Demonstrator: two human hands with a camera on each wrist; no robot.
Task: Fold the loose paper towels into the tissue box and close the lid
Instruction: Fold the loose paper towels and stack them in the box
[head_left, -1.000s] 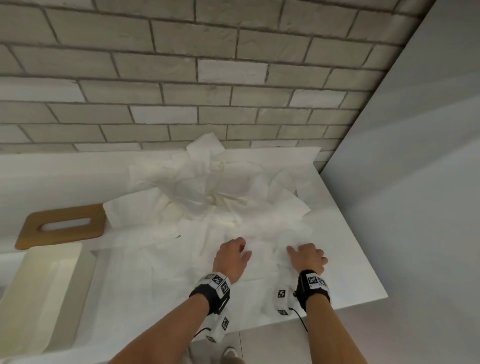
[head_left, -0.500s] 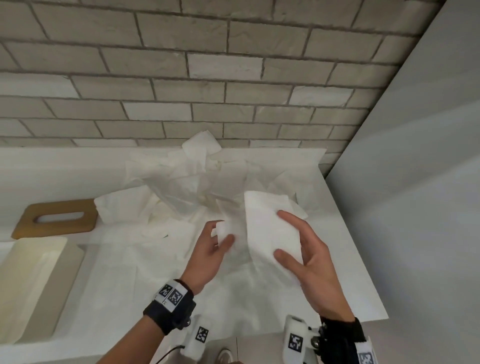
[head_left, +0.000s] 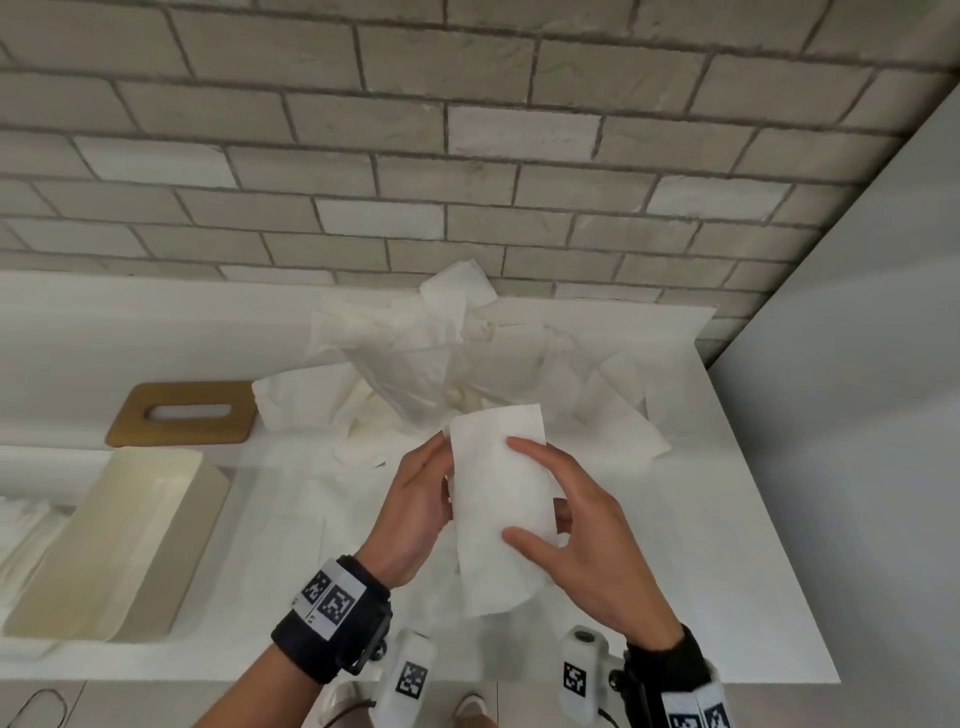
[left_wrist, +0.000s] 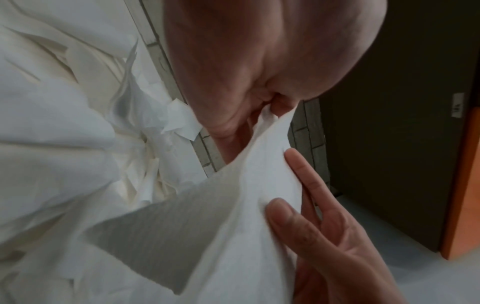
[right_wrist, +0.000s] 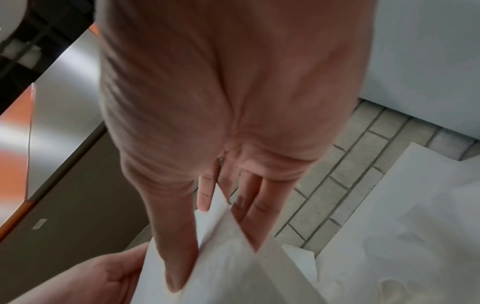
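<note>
A folded white paper towel (head_left: 498, 499) is held upright above the counter, between both hands. My left hand (head_left: 439, 467) grips its left edge, fingers hidden behind the sheet; the left wrist view shows them pinching the towel (left_wrist: 233, 205) near its top. My right hand (head_left: 530, 491) pinches the right side, with thumb and forefinger on the front and the other fingers behind the towel (right_wrist: 233, 267). A heap of loose paper towels (head_left: 467, 374) lies against the wall. The cream tissue box (head_left: 171, 525) stands open at left, and its wooden lid (head_left: 182, 420) lies flat behind it.
The white counter (head_left: 727, 571) ends at a front edge near my wrists and at a grey panel (head_left: 857, 415) on the right. A brick wall (head_left: 467, 156) backs it. More white paper lies left of the box (head_left: 26, 535).
A second ago both hands pressed on a towel on the counter. They have since lifted it, and the sheet now stands narrower and folded between them, nearer my body.
</note>
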